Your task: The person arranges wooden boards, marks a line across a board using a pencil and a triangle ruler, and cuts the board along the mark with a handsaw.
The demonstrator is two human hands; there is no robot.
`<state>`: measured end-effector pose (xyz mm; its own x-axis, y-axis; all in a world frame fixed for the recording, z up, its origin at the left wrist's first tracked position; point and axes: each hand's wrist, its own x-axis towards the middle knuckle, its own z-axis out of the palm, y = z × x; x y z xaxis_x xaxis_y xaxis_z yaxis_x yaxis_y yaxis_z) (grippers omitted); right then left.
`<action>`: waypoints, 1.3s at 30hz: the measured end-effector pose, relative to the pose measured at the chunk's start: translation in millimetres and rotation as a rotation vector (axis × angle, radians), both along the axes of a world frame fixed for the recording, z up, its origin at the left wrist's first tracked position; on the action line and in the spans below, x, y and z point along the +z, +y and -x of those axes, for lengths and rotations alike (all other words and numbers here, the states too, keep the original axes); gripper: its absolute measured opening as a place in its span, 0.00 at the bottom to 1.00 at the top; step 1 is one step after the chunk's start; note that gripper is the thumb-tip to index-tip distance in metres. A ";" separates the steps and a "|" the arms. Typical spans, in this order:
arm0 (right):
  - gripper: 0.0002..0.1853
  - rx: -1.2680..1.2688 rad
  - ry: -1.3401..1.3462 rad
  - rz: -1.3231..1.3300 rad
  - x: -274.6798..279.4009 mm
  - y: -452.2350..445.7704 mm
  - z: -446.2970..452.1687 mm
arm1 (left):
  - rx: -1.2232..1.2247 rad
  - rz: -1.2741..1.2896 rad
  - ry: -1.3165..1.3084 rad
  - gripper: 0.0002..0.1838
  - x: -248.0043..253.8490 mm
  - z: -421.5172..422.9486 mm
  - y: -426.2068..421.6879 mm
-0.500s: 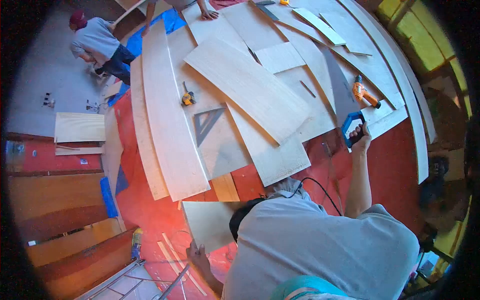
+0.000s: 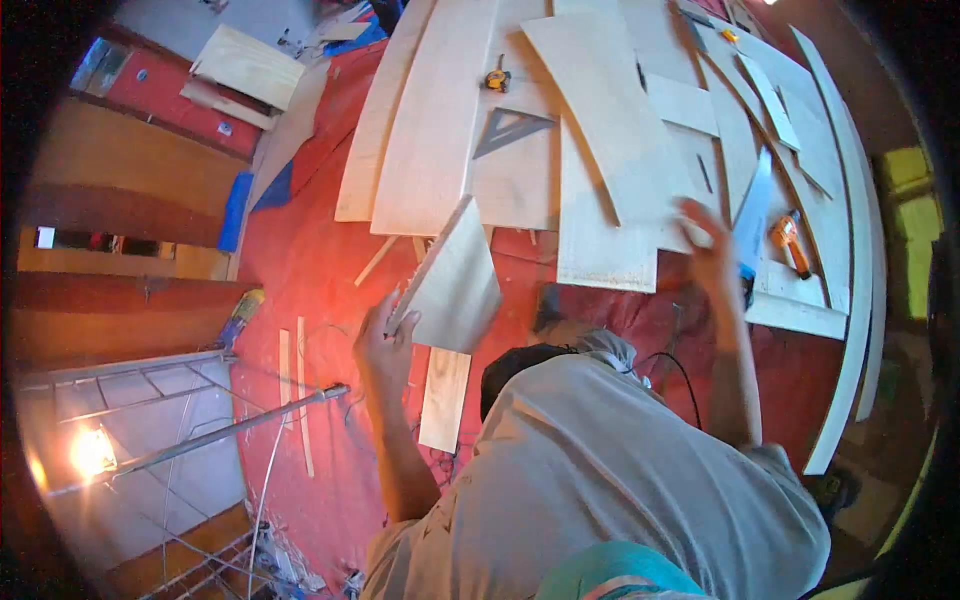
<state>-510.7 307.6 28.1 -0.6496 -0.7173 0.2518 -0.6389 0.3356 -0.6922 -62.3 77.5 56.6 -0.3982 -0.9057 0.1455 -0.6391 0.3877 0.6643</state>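
At the centre left, my left hand (image 2: 385, 335) grips the lower left edge of a small pale board (image 2: 455, 285), which is held tilted above the red floor. My right hand (image 2: 708, 240), blurred, has its fingers apart and holds nothing. Just to its right lies a handsaw (image 2: 753, 215), its blade pointing away and its handle near the front edge of the boards. An orange drill (image 2: 790, 243) rests right of the saw. A grey set square (image 2: 512, 132) and a yellow tape measure (image 2: 497, 78) lie on the boards farther left.
Long pale planks (image 2: 430, 130) cover the work surface, some overlapping. Thin wood strips (image 2: 303, 400) and a short plank (image 2: 445, 400) are on the red floor (image 2: 330, 260). A metal frame (image 2: 230, 430) and a bright lamp (image 2: 93, 452) stand lower left. A dark cable curves near the body.
My right hand has let go of the saw, which now lies on the boards. My left hand has raised the small board. The view has shifted left, and the other people are mostly out of frame.
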 end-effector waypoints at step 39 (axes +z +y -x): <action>0.29 0.918 0.390 -0.097 116.1 -67.2 -170.0 | -0.423 0.120 0.207 0.17 109.1 19.4 46.1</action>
<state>-340.7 240.4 144.2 0.2816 -0.9282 0.2431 -0.8551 -0.3577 -0.3752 -81.7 123.6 165.7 -0.6793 -0.6427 0.3544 -0.2680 0.6667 0.6955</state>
